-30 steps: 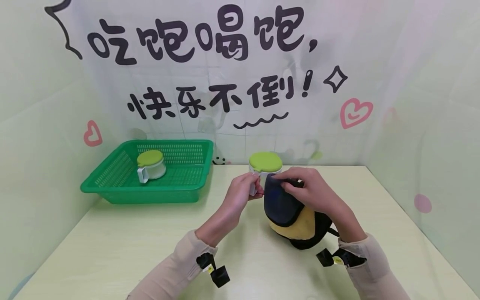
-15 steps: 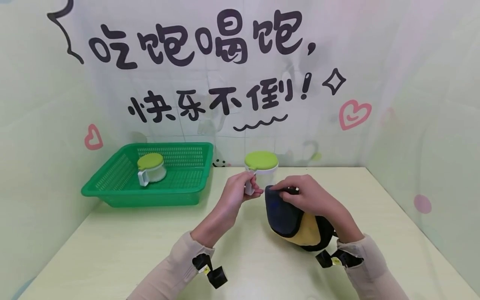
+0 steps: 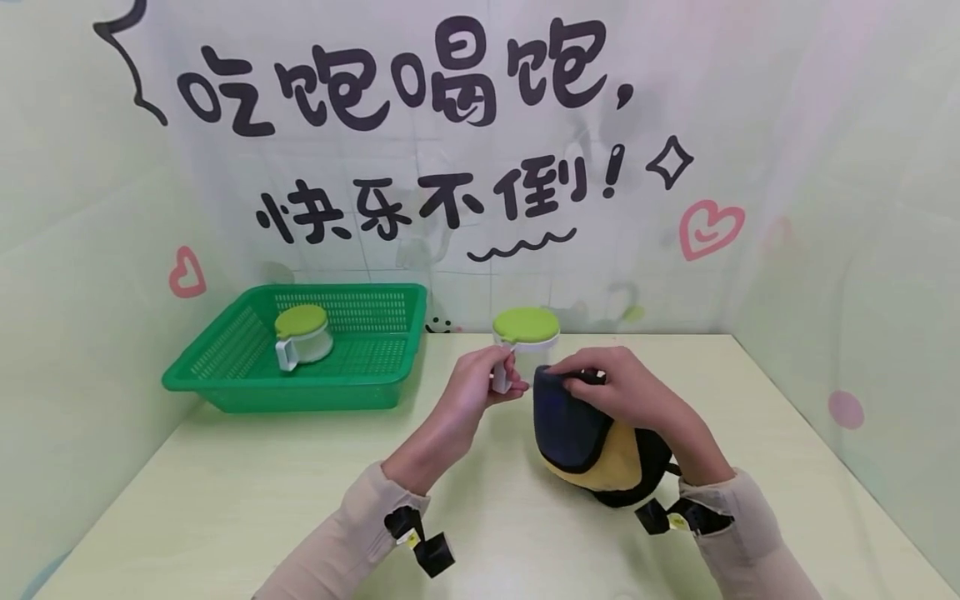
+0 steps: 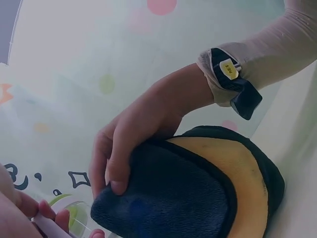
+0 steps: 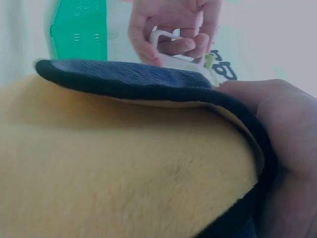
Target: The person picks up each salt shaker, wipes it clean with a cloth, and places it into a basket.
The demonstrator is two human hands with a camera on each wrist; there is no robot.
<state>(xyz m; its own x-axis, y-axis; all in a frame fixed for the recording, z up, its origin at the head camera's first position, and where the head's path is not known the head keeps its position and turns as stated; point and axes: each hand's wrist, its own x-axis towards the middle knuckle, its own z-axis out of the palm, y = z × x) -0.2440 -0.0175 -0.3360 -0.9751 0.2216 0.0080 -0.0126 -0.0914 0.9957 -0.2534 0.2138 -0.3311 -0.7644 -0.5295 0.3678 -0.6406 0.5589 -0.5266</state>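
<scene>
In the head view, my left hand (image 3: pixel 474 385) grips the pale handle (image 3: pixel 501 380) of a clear jar with a green lid (image 3: pixel 527 325). Whether the jar's base touches the table is hidden. My right hand (image 3: pixel 626 387) pinches the upper edge of a soft plush piece (image 3: pixel 573 425), navy and tan with black edging; its exact kind is unclear. The navy flap (image 4: pixel 173 193) faces the left wrist camera, the thumb pressed on its tip. In the right wrist view the tan side (image 5: pixel 124 163) fills the foreground, with the left hand (image 5: pixel 173 25) and handle behind it.
A green perforated basket (image 3: pixel 300 392) stands at the back left of the pale table (image 3: pixel 262 500). Inside it sits a similar green-lidded jar (image 3: pixel 306 343), its handle toward the front left. A printed backdrop hangs behind, and pale walls flank both sides.
The plush piece and my right hand have come down slightly, away from the lid. Compared with a second ago, the jar stands a little farther left. Both grips are kept.
</scene>
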